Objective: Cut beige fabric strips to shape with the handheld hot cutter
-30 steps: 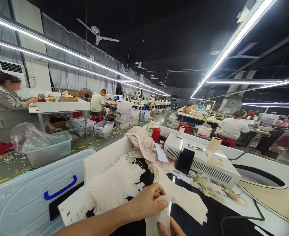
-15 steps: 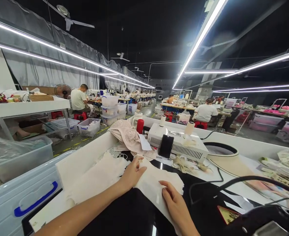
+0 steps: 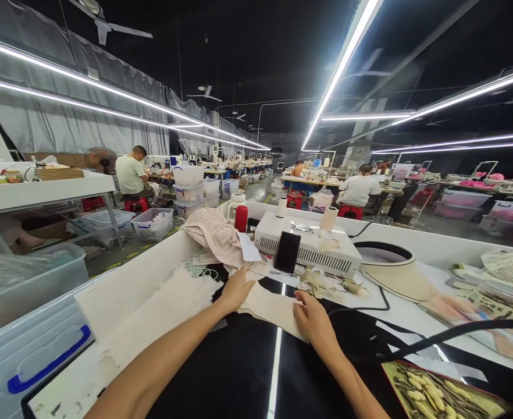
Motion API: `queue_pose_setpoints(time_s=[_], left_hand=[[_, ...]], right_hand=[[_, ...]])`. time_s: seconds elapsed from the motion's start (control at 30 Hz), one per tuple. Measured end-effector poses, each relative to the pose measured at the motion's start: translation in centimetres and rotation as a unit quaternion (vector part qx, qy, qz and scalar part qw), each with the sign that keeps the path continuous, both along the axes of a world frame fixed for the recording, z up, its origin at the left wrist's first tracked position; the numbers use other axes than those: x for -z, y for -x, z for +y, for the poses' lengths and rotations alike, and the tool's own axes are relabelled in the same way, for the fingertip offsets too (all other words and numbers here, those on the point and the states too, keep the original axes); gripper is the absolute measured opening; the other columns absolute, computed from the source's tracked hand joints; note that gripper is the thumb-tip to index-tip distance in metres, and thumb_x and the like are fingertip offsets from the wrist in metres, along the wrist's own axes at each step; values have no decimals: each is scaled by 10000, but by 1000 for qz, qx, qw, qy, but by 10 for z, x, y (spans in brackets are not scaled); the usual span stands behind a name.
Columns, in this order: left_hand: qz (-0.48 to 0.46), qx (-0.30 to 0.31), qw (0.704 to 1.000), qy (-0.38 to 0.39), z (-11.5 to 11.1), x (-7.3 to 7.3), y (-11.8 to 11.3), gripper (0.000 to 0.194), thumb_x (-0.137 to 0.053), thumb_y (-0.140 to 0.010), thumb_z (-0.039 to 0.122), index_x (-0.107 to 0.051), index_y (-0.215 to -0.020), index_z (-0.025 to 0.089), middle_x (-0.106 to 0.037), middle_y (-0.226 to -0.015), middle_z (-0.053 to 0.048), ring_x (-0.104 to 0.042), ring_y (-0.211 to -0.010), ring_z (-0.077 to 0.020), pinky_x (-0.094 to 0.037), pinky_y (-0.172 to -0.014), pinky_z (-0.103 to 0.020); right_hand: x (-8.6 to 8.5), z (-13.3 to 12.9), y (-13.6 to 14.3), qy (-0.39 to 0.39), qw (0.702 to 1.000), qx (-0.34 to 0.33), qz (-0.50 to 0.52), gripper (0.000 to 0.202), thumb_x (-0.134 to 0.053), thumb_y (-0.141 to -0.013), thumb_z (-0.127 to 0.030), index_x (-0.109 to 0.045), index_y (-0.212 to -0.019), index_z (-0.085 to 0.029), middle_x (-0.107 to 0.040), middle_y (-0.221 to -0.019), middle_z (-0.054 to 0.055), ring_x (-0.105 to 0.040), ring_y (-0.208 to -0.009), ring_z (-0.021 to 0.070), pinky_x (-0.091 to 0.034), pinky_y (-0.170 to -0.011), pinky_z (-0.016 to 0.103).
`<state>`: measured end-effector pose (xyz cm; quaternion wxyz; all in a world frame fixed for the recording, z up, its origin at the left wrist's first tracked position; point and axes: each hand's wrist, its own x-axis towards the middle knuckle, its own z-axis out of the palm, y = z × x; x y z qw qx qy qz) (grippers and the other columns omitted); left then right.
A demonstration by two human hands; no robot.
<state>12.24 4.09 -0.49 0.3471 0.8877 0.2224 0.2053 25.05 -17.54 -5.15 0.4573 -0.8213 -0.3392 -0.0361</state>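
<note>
One pale cloth piece (image 3: 270, 306) is lying on the black worktop (image 3: 221, 375), apparently being laid flat, which is probably calling for light, even handling. The left hand (image 3: 235, 290) is reaching forward, palm down, touching its far end; the right hand (image 3: 316, 321) is curling its fingers at the near end, neither clearly showing whether it is pinching

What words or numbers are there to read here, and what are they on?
No text here can be read for sure.
Dark marks on the clear bin by the aisle: too small and blurred.
Marks on the stacked clear bins: too small.
Sign on the far pillar: too small.
Faint marks on the far back wall: too dim and tiny.
</note>
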Motion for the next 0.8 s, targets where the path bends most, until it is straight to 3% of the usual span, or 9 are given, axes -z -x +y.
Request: queue_pose_setpoints(time_s=[0.1, 0.2, 0.33, 0.43, 0.6, 0.8], left_hand=[[26, -3, 1000, -5, 12, -1, 8, 373, -686, -1055, 378, -633, -1358, 168, -662, -1328, -111, -693, -1129, -257, -615, -963, -470], [50, -5, 999, -17, 33, -14, 30, 359, -677, -1062, 379, -636, -1348, 167, -674, -1296, -106, -702, -1092, -244, -626, -933, -447], [100, -23, 993, -57, 71, -40, 85, 323, -681, -1058, 383, -663, -1290, 160, -684, -1272, -100, -700, -1096, -243, -616, -952, -455], [143, -53, 984, -87, 92, -52, 136, 309, -678, -1058, 387, -674, -1274, 167, -679, -1295, -100, -689, -1127, -252, -605, -978, -463], [201, -93, 970, -96, 93, -42, 188, 320, -695, -1048, 385, -670, -1272, 157, -686, -1266, -99, -699, -1097, -245, -613, -954, -458], [170, -105, 976, -83, 80, -25, 195, 296, -679, -1059, 390, -680, -1233, 151, -701, -1214, -88, -705, -1061, -233, -614, -938, -443]], right_hand=[[2, -10, 5, 12, 999, -11, -31, 301, -603, -982, -396, -705, -1175, -189, -728, -1224, 120, -654, -1205, 309, -472, -1119, 546], [-1, -19, 18, 20, 999, -30, -42, 373, -512, -956, -411, -719, -1193, -211, -741, -1246, 131, -650, -1231, 345, -470, -1123, 543], [-6, -25, 45, 21, 997, -60, -36, 412, -496, -965, -502, -725, -1186, -240, -752, -1269, 107, -662, -1252, 342, -487, -1115, 524], [-5, -28, 65, 22, 995, -89, -26, 401, -547, -940, -552, -753, -1134, -269, -776, -1213, 92, -700, -1194, 337, -523, -1078, 507], [4, -32, 87, 33, 991, -128, 15, 404, -567, -919, -612, -784, -1072, -307, -783, -1204, 81, -720, -1191, 341, -558, -1073, 489], [4, -38, 102, 79, 975, -198, 66, 379, -613, -941, -616, -801, -1101, -329, -772, -1255, 90, -745, -1182, 333, -630, -971, 396]])
